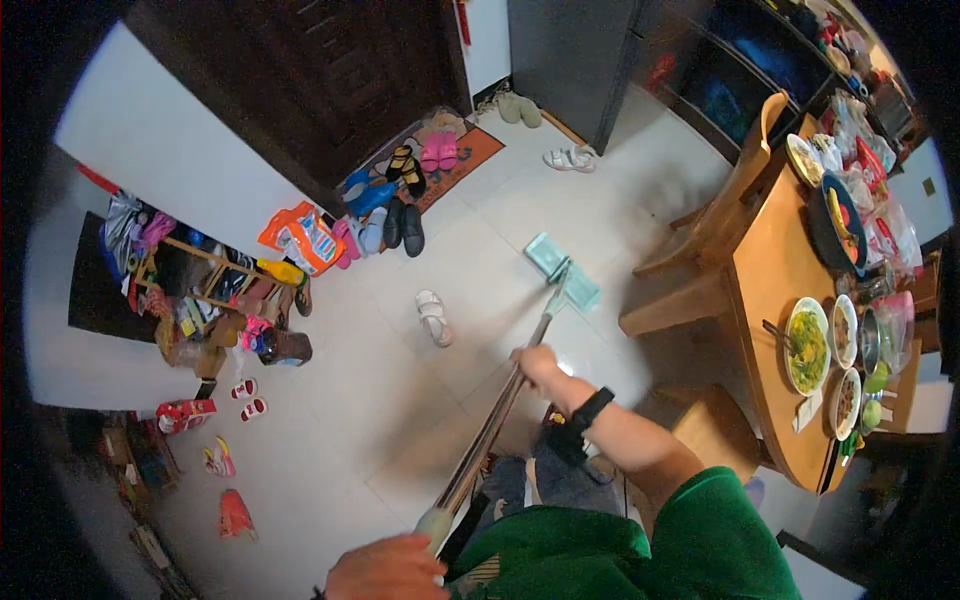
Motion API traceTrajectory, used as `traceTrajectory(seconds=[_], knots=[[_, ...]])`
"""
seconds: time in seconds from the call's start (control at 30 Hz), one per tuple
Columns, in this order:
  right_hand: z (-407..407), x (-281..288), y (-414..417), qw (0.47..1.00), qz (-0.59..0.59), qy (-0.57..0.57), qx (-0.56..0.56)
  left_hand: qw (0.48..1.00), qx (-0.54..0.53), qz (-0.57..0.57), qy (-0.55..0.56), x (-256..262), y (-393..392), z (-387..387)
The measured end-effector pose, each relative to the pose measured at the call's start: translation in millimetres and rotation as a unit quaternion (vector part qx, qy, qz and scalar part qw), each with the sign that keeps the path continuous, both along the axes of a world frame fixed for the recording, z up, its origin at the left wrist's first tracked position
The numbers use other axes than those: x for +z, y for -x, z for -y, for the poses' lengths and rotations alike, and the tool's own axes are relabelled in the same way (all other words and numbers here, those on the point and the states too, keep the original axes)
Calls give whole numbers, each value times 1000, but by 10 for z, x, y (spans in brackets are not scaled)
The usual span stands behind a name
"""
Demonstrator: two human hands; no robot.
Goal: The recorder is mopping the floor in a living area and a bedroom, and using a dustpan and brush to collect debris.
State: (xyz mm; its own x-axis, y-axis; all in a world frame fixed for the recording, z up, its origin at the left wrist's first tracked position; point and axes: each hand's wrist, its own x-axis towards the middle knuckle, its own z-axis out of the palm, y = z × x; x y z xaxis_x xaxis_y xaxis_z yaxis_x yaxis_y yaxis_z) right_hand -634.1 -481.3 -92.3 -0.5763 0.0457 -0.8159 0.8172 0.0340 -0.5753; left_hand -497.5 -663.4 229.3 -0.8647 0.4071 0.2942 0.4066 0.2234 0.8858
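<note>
A flat mop with a pale green rectangular head (562, 270) lies against the light tiled floor. From the head, a metal pole (480, 442) slants down towards my body. Halfway along the pole, my right hand (538, 367) is wrapped around it; a black band circles that wrist. My left hand (386, 570), at the bottom edge of the view, holds the top end by the pale grip (435, 521), and its fingers are partly cut off. Left of the mop, a single white sandal (433, 318) rests on the tiles.
At right stands a wooden table (757, 300) with several dishes, a wooden chair (739, 180) beside it. Several shoes crowd the orange doormat (480, 154) by the dark door (315, 82). White shoes (570, 158) lie near a grey cabinet or refrigerator (570, 67). A cluttered rack (210, 262) stands left.
</note>
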Motion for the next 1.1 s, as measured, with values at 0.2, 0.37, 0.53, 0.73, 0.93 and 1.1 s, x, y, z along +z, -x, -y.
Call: traceTrajectory(seconds=[0.2,0.37,0.53,0.73,0.93,1.1], knots=[[-910,-390,601,993,21,-1,-114,994,-48,93,-6,-755,564,-468],[-953,-649,622,982,96,19,-162,980,-140,138,14,-935,661,-599],[-692,-1734,227,760,-585,-153,239,987,-92,132,10,-702,573,-269],[782,-1022,-336,978,-165,-7,127,991,-64,120,-8,-410,166,815],[1879,-440,-1085,921,-257,-6,293,994,-15,104,31,285,-237,1558],[2305,-429,-1426,962,-204,125,131,992,-79,96,-35,573,-247,1714]])
